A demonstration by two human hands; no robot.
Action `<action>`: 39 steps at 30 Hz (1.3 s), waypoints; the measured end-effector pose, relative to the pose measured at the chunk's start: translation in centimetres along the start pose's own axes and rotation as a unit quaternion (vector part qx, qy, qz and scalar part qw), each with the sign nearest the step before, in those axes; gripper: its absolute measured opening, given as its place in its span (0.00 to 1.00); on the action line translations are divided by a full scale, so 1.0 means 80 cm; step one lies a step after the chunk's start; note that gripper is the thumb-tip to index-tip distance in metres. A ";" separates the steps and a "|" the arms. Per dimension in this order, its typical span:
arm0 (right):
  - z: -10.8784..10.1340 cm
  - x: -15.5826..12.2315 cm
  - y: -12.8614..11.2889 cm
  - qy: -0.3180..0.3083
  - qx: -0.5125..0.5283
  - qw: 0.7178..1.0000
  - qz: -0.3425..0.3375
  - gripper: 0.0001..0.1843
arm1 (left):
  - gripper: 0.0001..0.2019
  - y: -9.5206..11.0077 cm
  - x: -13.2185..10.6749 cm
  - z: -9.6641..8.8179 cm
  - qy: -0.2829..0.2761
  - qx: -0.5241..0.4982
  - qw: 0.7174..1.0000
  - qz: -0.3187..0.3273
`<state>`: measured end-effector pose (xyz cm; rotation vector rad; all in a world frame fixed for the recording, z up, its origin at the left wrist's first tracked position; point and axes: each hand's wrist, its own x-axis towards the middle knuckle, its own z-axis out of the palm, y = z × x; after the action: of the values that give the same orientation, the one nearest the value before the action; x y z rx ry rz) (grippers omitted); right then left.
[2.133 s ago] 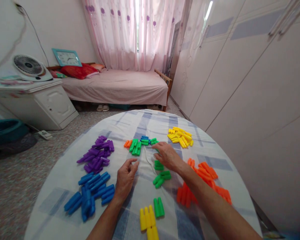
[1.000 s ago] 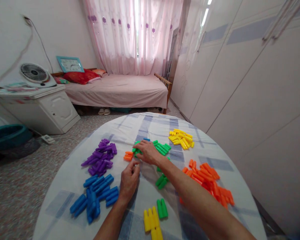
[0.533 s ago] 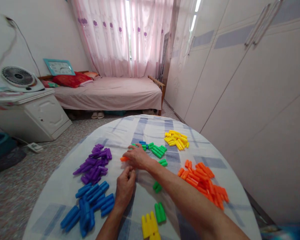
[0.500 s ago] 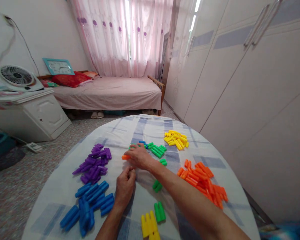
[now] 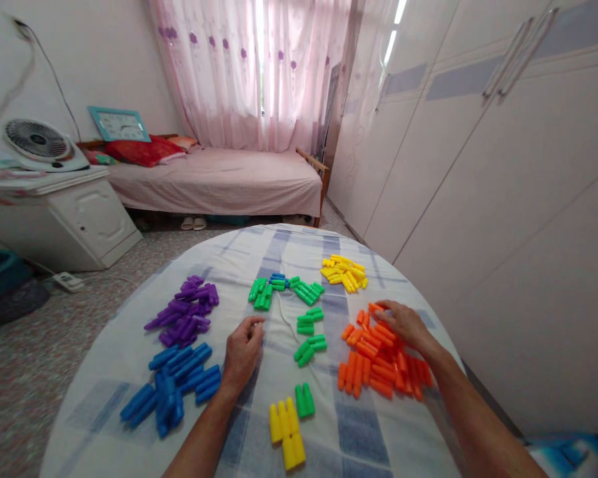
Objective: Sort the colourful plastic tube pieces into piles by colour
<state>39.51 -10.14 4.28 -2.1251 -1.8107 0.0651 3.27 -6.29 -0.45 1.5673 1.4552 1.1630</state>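
On a round table with a checked cloth (image 5: 279,245) lie plastic pegs sorted by colour. My right hand (image 5: 401,322) rests on the far edge of the orange pile (image 5: 379,362), fingers curled at an orange peg. My left hand (image 5: 243,350) lies on the cloth near the middle, fingers loosely curled, between the blue pile (image 5: 177,388) and some green pegs (image 5: 309,338). Further away lie a purple pile (image 5: 184,312), a green cluster with a few blue pegs (image 5: 279,289) and a yellow pile (image 5: 343,273). Close to me lie yellow pegs (image 5: 285,431) and two green pegs (image 5: 303,400).
A white wardrobe wall (image 5: 478,166) runs along the right. Behind the table stands a bed (image 5: 219,179) under pink curtains. At the left a white cabinet (image 5: 70,212) carries a fan (image 5: 40,143). A power strip (image 5: 67,281) lies on the floor.
My right hand has left the green and orange pegs at the table's middle and moved right to the orange pile. The orange pegs beside the green cluster are gone. My left hand stayed.
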 end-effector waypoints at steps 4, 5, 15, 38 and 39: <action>-0.002 -0.015 -0.017 0.020 0.020 1.000 -0.006 0.17 | 0.16 -0.001 0.001 0.000 0.000 0.006 1.000 0.009; -0.003 -0.022 -0.031 0.038 0.033 0.999 -0.016 0.17 | 0.16 -0.001 0.001 0.000 0.001 0.006 1.000 0.009; 0.063 -0.134 -0.178 0.052 0.220 0.951 -0.212 0.14 | 0.17 -0.001 -0.001 0.000 -0.009 -0.060 0.998 -0.002; 0.086 -0.117 -0.156 0.057 0.129 0.978 -0.154 0.11 | 0.21 0.025 -0.040 0.001 -0.015 -0.125 0.991 0.035; 0.086 -0.117 -0.156 0.058 0.128 0.978 -0.155 0.11 | 0.21 0.025 -0.039 0.002 -0.016 -0.133 0.991 0.032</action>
<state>24.18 -16.06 -0.36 -1.6224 -1.9249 0.0899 4.21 -9.63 0.84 1.4478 1.1829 1.3044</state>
